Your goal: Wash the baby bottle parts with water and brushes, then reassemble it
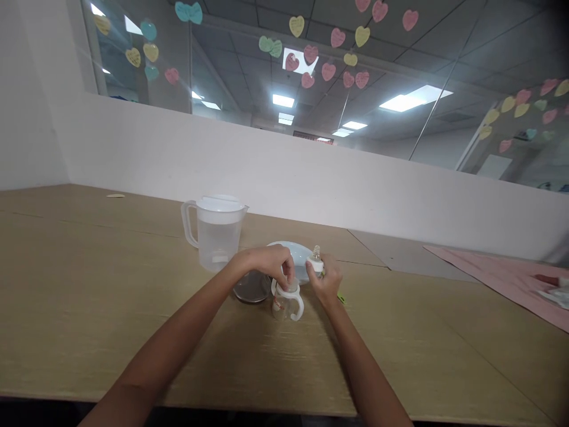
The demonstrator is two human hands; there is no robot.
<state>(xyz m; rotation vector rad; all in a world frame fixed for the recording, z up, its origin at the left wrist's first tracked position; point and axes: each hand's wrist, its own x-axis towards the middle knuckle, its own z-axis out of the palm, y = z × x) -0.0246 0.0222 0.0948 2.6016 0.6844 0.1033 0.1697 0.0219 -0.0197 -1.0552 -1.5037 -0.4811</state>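
A clear baby bottle (280, 307) with white curved handles (297, 307) stands upright on the table in front of me. My left hand (276, 261) is above it, fingers pinched together at the bottle's open mouth; whatever they hold there is hidden. To the right, my right hand (328, 280) grips a white bottle collar with a clear nipple (316, 259) pointing up, held apart from the bottle. Just behind the hands sits a white bowl (279, 244), partly covered by them. A dark, shiny round dish (251, 290) lies left of the bottle, under my left wrist.
A translucent lidded pitcher (219, 237) with liquid stands at the back left. Something bright green (341, 298) shows beside my right wrist. On the right are a grey sheet (400, 258) and a pink cloth (484, 276). A white wall (284, 172) borders the table behind.
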